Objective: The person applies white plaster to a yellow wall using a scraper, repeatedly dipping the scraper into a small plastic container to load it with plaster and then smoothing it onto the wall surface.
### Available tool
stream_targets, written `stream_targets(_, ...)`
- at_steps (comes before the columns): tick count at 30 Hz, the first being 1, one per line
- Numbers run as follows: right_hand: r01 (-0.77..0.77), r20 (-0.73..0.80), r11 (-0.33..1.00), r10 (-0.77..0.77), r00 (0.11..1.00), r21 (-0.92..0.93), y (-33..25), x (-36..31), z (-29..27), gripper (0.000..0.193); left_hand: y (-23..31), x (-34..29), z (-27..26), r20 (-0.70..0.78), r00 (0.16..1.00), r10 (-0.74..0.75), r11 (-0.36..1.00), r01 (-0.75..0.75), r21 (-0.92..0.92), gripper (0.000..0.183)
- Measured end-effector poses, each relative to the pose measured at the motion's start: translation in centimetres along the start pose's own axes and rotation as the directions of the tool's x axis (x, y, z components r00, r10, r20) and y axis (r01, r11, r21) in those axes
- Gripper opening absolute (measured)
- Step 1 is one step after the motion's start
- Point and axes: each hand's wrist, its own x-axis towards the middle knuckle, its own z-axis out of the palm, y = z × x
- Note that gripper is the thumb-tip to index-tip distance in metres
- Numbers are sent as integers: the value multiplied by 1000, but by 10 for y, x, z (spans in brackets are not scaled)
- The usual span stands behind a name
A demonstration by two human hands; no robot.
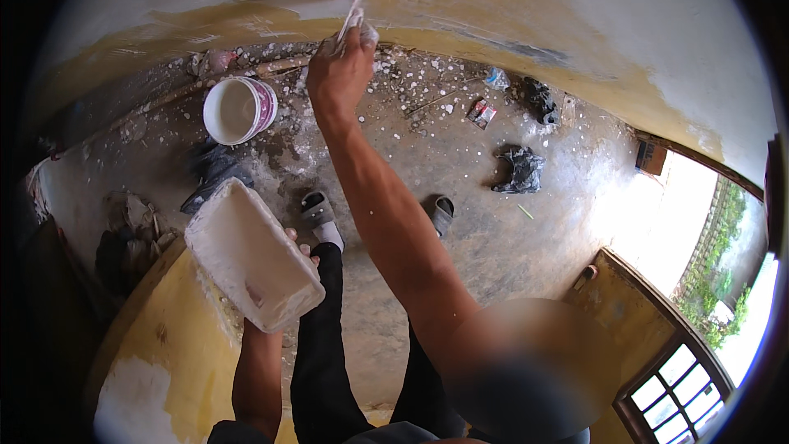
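Note:
My right hand (341, 74) is closed round a putty knife (359, 2), seen nearly edge-on, its blade at the wall. White residue coats the handle. Patches of white filler and bare yellow paint mark the wall (485, 8) around the blade. In my left hand (302, 245) is a rectangular plaster tub (246, 251), held from beneath and tilted so that its inside shows. Its walls are smeared with whitish plaster, and a small darker patch shows near its lower end. Most of the left hand is hidden under the tub; several fingertips stick out past its right side.
A white bucket (239, 110) stands near the wall. Dark plastic bags (519, 169) and a small packet (482, 113) lie on the floor, which is spattered white. Rubble and sacks (131, 238) are heaped at left. A bright doorway (657, 214) opens at right, beside a paned window (678, 390).

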Motion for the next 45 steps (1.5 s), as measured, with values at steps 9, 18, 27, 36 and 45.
stream_targets(9,-772,677,-69,535,506,632,136,9,14,23,23,-19,-26,-109,987,118,993,-116,21,64)
stream_targets(18,-666,562,268,372,738,696,96,54,-47,21,25,-15,-36,-167,977,132,989,-119,88,65)
stream_targets(27,-662,438,207,604,666,720,183,148,-53,13,5,24,-7,-48,998,-35,996,38,76,57)
stream_targets(36,-705,522,27,653,549,708,223,120,-92,18,-33,40,2,16,997,-79,995,78,63,59)
stream_targets(45,-675,485,169,574,660,718,155,119,-157,11,-81,43,19,-85,996,-9,989,21,144,62)
